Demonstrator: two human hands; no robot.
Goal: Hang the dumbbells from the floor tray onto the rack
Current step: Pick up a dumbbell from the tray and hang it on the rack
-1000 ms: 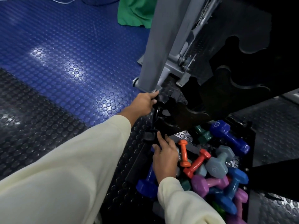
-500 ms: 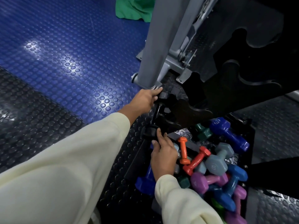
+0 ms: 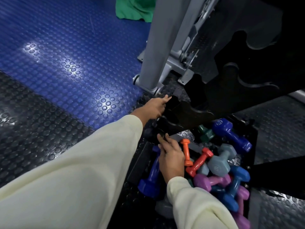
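A black floor tray (image 3: 255, 146) at the lower right holds several small dumbbells: a blue one (image 3: 231, 134), an orange one (image 3: 186, 151), a red one (image 3: 199, 162), a grey one (image 3: 221, 161), a purple one (image 3: 209, 180). A dark blue one (image 3: 151, 171) lies at its left edge. The black notched rack (image 3: 198, 113) rises above the tray. A black dumbbell (image 3: 162, 120) lies across the rack's lowest notch. My left hand (image 3: 153, 106) grips its upper end, index finger stretched out. My right hand (image 3: 171, 156) touches its lower end with straight fingers.
A grey machine post (image 3: 156, 47) with a bolted foot stands just behind the rack. A green cloth (image 3: 132, 9) lies on the blue studded floor (image 3: 66, 55) at the top. Black studded matting (image 3: 33, 121) surrounds the tray.
Both hands have stayed on the black dumbbell at the lowest notch. My left index finger has stretched out further, and the view has shifted slightly.
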